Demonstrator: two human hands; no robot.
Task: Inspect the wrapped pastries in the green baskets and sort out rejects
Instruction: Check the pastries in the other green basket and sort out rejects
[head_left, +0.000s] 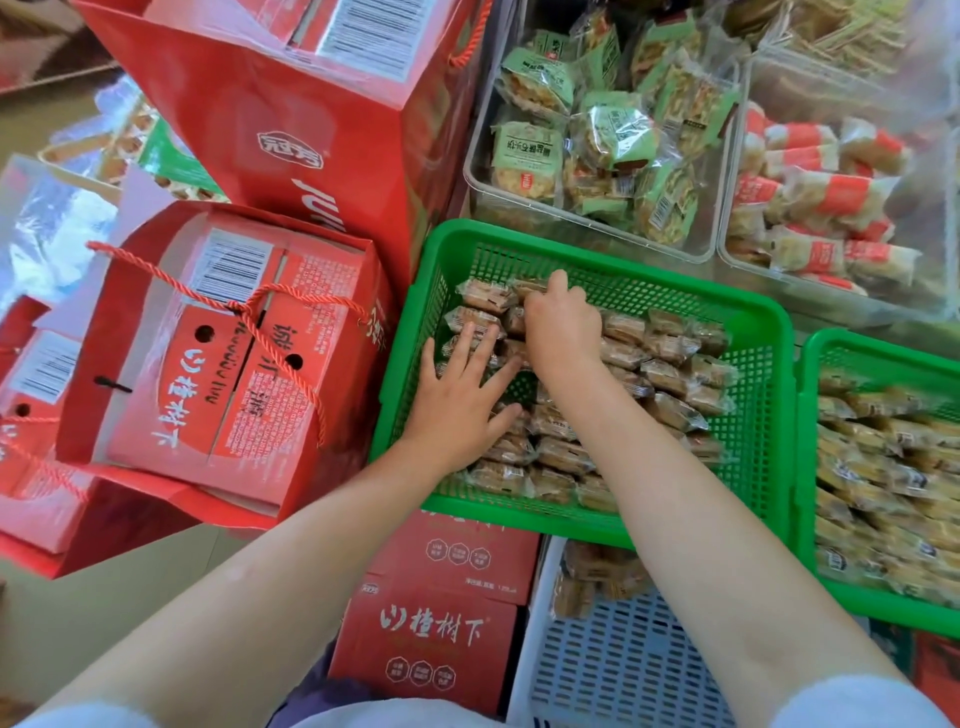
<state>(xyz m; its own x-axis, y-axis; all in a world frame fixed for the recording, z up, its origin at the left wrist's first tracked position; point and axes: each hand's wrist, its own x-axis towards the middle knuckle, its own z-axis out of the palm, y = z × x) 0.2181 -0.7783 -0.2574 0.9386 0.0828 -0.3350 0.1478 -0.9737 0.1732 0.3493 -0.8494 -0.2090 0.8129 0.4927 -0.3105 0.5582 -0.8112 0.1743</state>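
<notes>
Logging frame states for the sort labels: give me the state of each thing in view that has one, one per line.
left hand: fingers spread flat, pressing on the wrapped pastries.
right hand: fingers curled, pinching one pastry at the far rows.
near green basket: part full, pastries in rows, bare mesh on its right.
right green basket: filled with pastries.
white basket: a few pastries at its far end.
red gift box: flaps shut, rope handle tied.

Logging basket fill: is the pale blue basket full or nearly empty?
Nearly empty: the pale blue basket holds a few wrapped pastries at its far end; the rest is bare.
</notes>
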